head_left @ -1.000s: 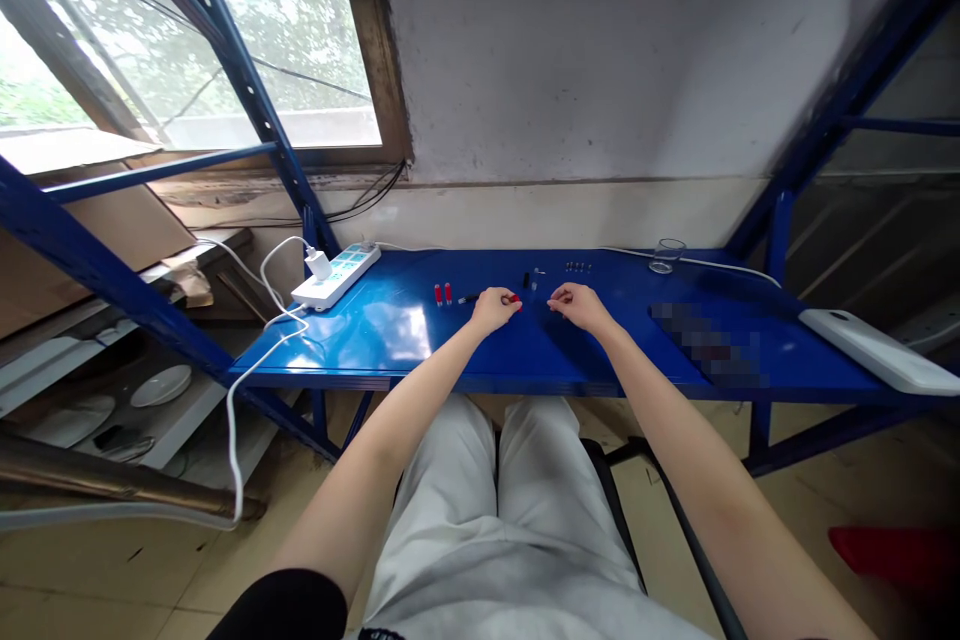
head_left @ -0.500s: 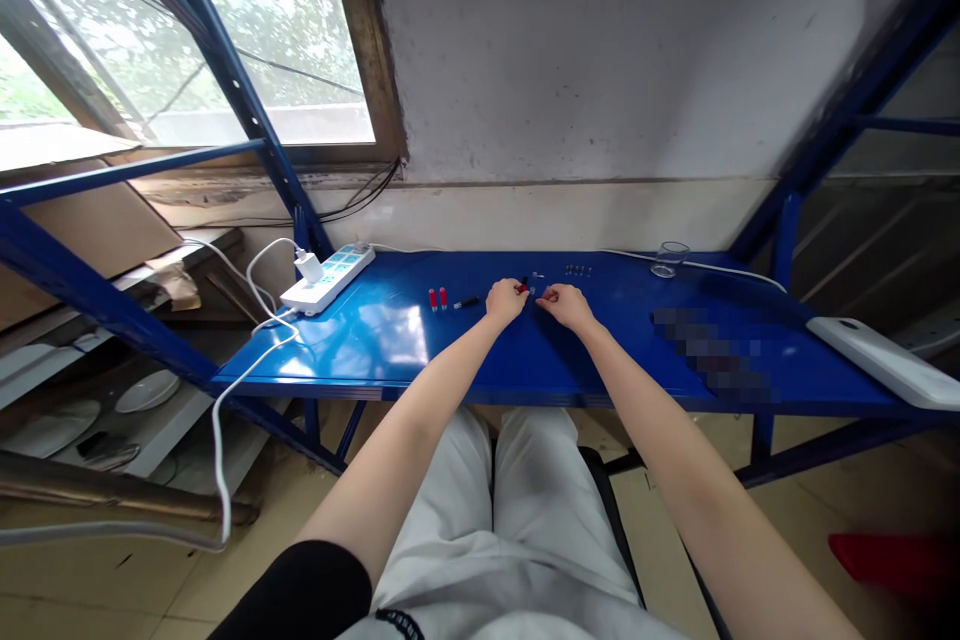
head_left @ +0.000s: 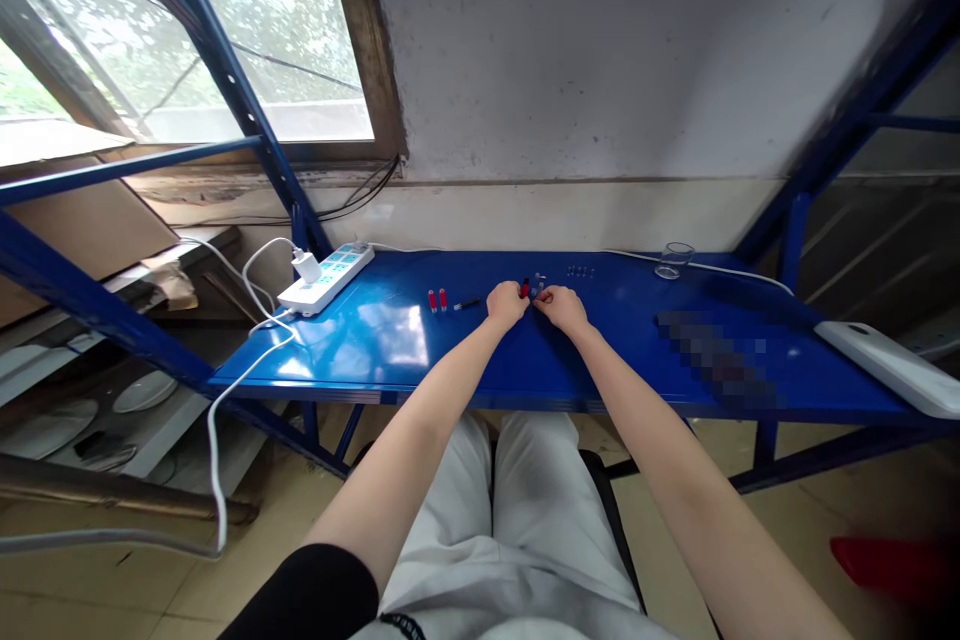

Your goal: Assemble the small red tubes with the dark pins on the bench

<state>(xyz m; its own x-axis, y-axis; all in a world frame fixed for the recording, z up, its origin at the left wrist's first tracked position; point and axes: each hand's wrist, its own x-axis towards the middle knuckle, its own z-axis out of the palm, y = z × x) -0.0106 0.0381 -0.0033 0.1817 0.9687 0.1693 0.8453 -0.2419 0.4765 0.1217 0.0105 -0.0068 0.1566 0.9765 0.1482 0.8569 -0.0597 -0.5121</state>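
Note:
Over the middle of the blue table, my left hand is closed on a small red piece with a dark end. My right hand is pinched just to the right of it, the fingertips almost meeting the left ones; what they hold is too small to make out. Tiny clear and dark bits lie just beyond the fingertips. To the left of my left hand are two short red cylinders with pale ends and a black stick-like piece. A row of several tiny pieces lies behind my right hand.
A white power strip with a plugged-in adapter sits at the left, its cable hanging over the edge. A clear glass stands at the back right. A blurred dark object and a white flat case lie at the right.
My right hand has come slightly left, closer to my left hand. The red piece at my left fingertips now looks more upright. The view has shifted a little.

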